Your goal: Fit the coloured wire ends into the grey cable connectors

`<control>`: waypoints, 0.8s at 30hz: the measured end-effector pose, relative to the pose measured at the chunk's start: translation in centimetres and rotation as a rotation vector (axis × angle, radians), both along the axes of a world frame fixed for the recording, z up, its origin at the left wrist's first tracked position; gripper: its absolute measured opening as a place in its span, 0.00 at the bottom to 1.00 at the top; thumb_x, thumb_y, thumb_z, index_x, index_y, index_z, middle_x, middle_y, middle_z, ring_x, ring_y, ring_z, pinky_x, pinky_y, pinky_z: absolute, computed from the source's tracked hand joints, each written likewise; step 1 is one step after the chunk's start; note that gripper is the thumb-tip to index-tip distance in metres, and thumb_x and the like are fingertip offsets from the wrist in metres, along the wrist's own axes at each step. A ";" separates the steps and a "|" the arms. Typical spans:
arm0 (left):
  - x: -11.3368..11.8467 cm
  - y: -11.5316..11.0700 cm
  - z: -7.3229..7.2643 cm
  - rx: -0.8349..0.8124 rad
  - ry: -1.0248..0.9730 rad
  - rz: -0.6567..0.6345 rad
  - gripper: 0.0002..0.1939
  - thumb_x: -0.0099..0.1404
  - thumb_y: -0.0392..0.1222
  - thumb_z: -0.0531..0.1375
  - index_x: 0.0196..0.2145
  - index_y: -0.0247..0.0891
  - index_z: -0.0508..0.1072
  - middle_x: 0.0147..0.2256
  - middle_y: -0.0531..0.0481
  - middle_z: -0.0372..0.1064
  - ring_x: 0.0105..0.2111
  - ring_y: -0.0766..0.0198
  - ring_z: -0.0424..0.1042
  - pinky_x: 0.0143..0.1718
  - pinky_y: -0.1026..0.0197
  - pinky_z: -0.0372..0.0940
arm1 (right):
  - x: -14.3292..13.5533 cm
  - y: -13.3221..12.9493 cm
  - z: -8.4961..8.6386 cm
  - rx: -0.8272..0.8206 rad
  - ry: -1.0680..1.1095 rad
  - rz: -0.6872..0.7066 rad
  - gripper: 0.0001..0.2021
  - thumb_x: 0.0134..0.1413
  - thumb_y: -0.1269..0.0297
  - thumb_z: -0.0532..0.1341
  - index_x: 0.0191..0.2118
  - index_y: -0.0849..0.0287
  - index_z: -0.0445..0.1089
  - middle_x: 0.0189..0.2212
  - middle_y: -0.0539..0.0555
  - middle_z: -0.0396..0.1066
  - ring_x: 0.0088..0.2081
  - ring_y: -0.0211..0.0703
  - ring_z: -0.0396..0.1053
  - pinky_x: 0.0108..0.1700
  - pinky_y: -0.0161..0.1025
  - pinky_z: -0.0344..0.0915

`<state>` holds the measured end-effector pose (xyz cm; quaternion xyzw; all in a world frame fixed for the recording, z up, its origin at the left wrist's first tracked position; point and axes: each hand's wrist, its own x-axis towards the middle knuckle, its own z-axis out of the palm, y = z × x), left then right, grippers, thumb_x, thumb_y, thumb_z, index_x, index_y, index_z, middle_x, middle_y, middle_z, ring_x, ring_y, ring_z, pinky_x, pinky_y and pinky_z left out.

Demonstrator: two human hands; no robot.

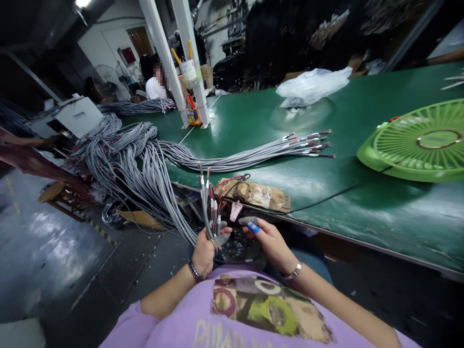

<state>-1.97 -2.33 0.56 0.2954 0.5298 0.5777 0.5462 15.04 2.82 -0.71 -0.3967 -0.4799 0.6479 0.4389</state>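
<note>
My left hand is wrapped round several grey cables, whose stripped ends with coloured wires point upward. Grey finger covers sit on some of its fingers. To its right, my right hand is closed, thumb and fingertips together, with a grey cover and blue tape on its fingers; anything between them is too small to tell. Just beyond the hands, a worn wooden block lies at the green table's edge, with a dark and a red wire on it. A pinkish piece hangs at the edge below the block.
Long bundles of grey cable cover the left of the green table and hang over its edge. Farther off are a white post with a tool cup and a plastic bag. A green fan lies right. People's arms show at left and far right.
</note>
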 end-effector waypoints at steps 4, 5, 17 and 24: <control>0.2 -0.1 0.1 0.042 0.014 -0.036 0.19 0.48 0.41 0.69 0.39 0.33 0.75 0.32 0.43 0.77 0.31 0.60 0.73 0.21 0.68 0.56 | 0.4 -0.9 1.4 0.201 -0.111 0.109 0.13 0.48 0.52 0.62 0.31 0.57 0.73 0.29 0.54 0.72 0.32 0.44 0.66 0.36 0.40 0.63; 0.3 -0.2 0.1 0.059 0.010 -0.050 0.18 0.49 0.41 0.68 0.38 0.33 0.76 0.32 0.43 0.77 0.31 0.60 0.73 0.22 0.67 0.58 | 0.3 -1.0 1.8 0.247 -0.119 0.148 0.12 0.49 0.53 0.62 0.32 0.57 0.73 0.30 0.54 0.72 0.32 0.45 0.66 0.37 0.40 0.63; 0.0 -0.9 0.9 0.105 -0.062 -0.219 0.15 0.46 0.44 0.70 0.31 0.34 0.77 0.27 0.47 0.75 0.29 0.59 0.74 0.32 0.60 0.67 | -1.8 -1.3 3.9 0.448 -0.300 0.058 0.10 0.51 0.57 0.61 0.26 0.57 0.69 0.21 0.52 0.68 0.24 0.41 0.62 0.28 0.36 0.58; -2.7 -0.2 1.6 0.060 -0.233 -0.046 0.13 0.49 0.49 0.68 0.24 0.35 0.75 0.24 0.48 0.76 0.26 0.61 0.74 0.33 0.60 0.68 | -0.5 -1.8 3.3 0.519 -0.323 0.010 0.10 0.50 0.57 0.62 0.27 0.57 0.72 0.23 0.53 0.69 0.26 0.41 0.63 0.31 0.38 0.59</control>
